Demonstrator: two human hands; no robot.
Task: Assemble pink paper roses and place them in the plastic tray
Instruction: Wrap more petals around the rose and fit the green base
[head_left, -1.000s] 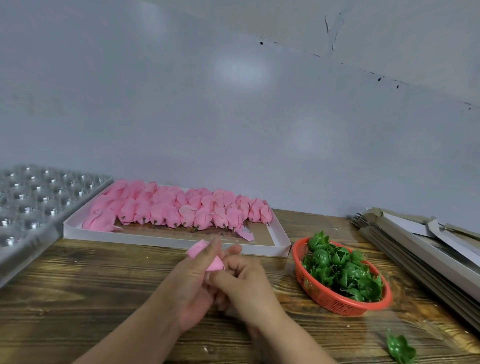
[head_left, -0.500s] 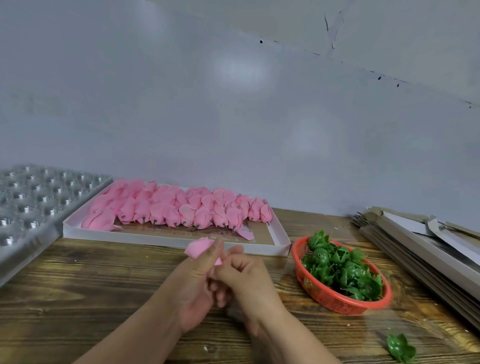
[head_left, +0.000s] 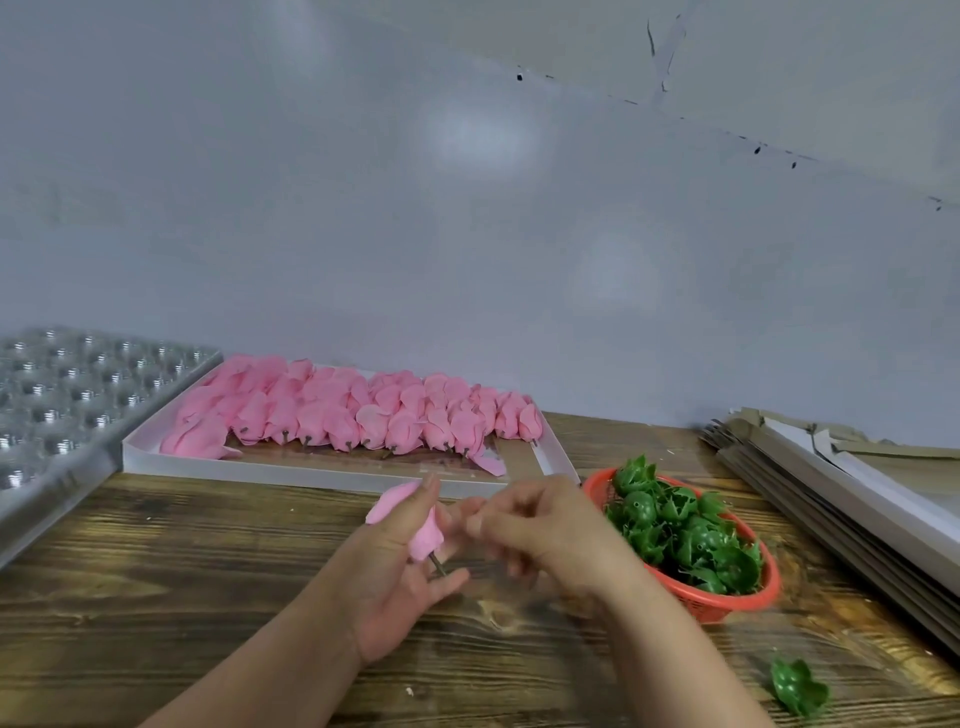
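Note:
My left hand (head_left: 400, 577) grips a pink paper rose (head_left: 423, 538) with a short dark stem pointing down toward the palm. My right hand (head_left: 540, 530) sits just right of it, fingers curled and slightly blurred; whether it pinches anything is unclear. Behind the hands a white flat box (head_left: 311, 470) holds rows of pink rose heads (head_left: 363, 415). An orange basket (head_left: 727, 603) of green plastic calyxes (head_left: 685, 535) stands to the right. The clear plastic tray (head_left: 78, 395) with round cups lies at the far left.
A loose green calyx (head_left: 797, 686) lies on the wooden table (head_left: 182, 571) near the front right. A stack of flat cardboard and white sheets (head_left: 857, 499) occupies the right edge. A grey wall stands behind.
My right hand has drawn slightly away to the right from the rose, uncovering its dark stem. The left hand keeps hold of the rose in about the same place.

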